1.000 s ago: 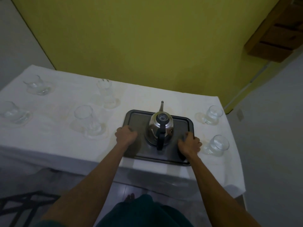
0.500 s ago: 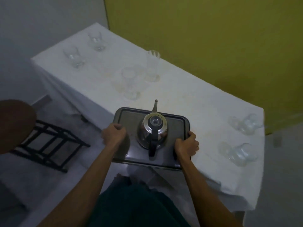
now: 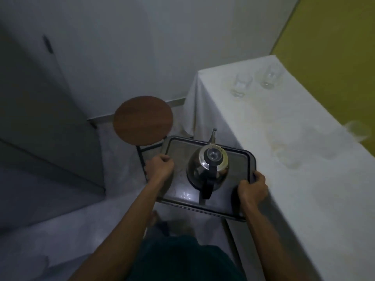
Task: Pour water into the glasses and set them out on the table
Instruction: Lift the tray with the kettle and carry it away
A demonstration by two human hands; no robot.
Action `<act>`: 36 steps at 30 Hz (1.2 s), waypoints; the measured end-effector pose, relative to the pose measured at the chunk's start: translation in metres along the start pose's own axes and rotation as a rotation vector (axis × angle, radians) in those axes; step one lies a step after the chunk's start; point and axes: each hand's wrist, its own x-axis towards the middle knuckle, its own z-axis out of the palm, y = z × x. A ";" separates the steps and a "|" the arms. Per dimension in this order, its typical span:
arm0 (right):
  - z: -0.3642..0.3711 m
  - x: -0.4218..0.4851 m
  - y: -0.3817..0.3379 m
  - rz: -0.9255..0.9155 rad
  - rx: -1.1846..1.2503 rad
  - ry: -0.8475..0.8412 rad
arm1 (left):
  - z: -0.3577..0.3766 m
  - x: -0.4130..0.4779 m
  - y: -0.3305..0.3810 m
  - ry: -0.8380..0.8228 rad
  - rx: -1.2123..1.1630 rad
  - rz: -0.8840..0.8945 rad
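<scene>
I hold a dark rectangular tray (image 3: 178,151) in the air, off the table's left side. My left hand (image 3: 159,169) grips its left edge and my right hand (image 3: 252,188) grips its right edge. A steel kettle (image 3: 208,169) with a black handle stands upright on the tray, spout pointing away from me. The white-clothed table (image 3: 304,189) lies to the right. Two clear glasses (image 3: 240,84) (image 3: 269,77) stand near its far end. Two more glasses (image 3: 286,157) (image 3: 357,130) on the table are blurred.
A round wooden-topped stool (image 3: 143,120) on a black metal frame stands just beyond the tray's far left corner. Grey walls close the left and far side, with a yellow wall (image 3: 334,37) behind the table. Pale floor (image 3: 60,236) lies below.
I have lifted the tray with the kettle off the table and turned left with it. The table has shifted to the right of the view, and the stool has come into view ahead.
</scene>
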 end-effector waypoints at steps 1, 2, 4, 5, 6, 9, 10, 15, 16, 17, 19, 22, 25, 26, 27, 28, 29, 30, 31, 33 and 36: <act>0.023 -0.005 -0.016 -0.014 0.021 -0.016 | -0.019 0.017 -0.003 0.016 -0.008 -0.007; 0.038 -0.009 -0.024 -0.018 0.046 -0.024 | -0.031 0.026 -0.003 0.019 -0.013 -0.010; 0.084 -0.017 -0.052 -0.031 0.087 -0.074 | -0.065 0.059 -0.006 0.059 -0.024 -0.039; 0.094 -0.021 -0.064 -0.028 0.109 -0.093 | -0.073 0.067 -0.007 0.071 -0.024 -0.052; 0.113 -0.024 -0.080 -0.035 0.122 -0.114 | -0.087 0.083 -0.009 0.090 -0.030 -0.063; 0.154 -0.028 -0.118 -0.027 0.142 -0.172 | -0.116 0.123 -0.015 0.127 -0.026 -0.110; 0.163 -0.028 -0.128 -0.027 0.142 -0.194 | -0.122 0.131 -0.016 0.133 -0.041 -0.121; 0.225 -0.013 -0.181 0.002 0.138 -0.292 | -0.143 0.183 -0.014 0.182 -0.124 -0.221; 0.238 -0.007 -0.190 0.017 0.140 -0.311 | -0.143 0.195 -0.012 0.196 -0.143 -0.233; 0.247 -0.004 -0.197 0.037 0.147 -0.328 | -0.144 0.204 -0.013 0.199 -0.149 -0.238; 0.272 0.012 -0.215 0.090 0.142 -0.370 | -0.143 0.228 -0.013 0.214 -0.153 -0.265; 0.298 0.030 -0.232 0.120 0.158 -0.410 | -0.145 0.249 -0.012 0.217 -0.156 -0.330; 0.325 0.050 -0.250 0.112 0.126 -0.457 | -0.142 0.275 -0.011 0.214 -0.185 -0.376; 0.334 0.056 -0.254 0.106 0.106 -0.475 | -0.141 0.281 -0.010 0.220 -0.200 -0.388; 0.340 0.060 -0.257 0.100 0.087 -0.494 | -0.140 0.287 -0.011 0.225 -0.214 -0.404; 0.344 0.063 -0.258 0.091 0.076 -0.508 | -0.140 0.290 -0.010 0.227 -0.224 -0.409; 0.351 0.067 -0.260 0.093 0.054 -0.523 | -0.140 0.297 -0.010 0.235 -0.224 -0.428; 0.355 0.070 -0.260 0.095 0.038 -0.536 | -0.139 0.301 -0.009 0.244 -0.228 -0.440; 0.358 0.073 -0.260 0.103 0.018 -0.548 | -0.139 0.307 -0.009 0.251 -0.232 -0.454; 0.363 0.077 -0.258 0.104 -0.004 -0.560 | -0.139 0.311 -0.006 0.262 -0.225 -0.445; 0.364 0.079 -0.256 0.074 -0.046 -0.581 | -0.140 0.313 -0.006 0.256 -0.193 -0.419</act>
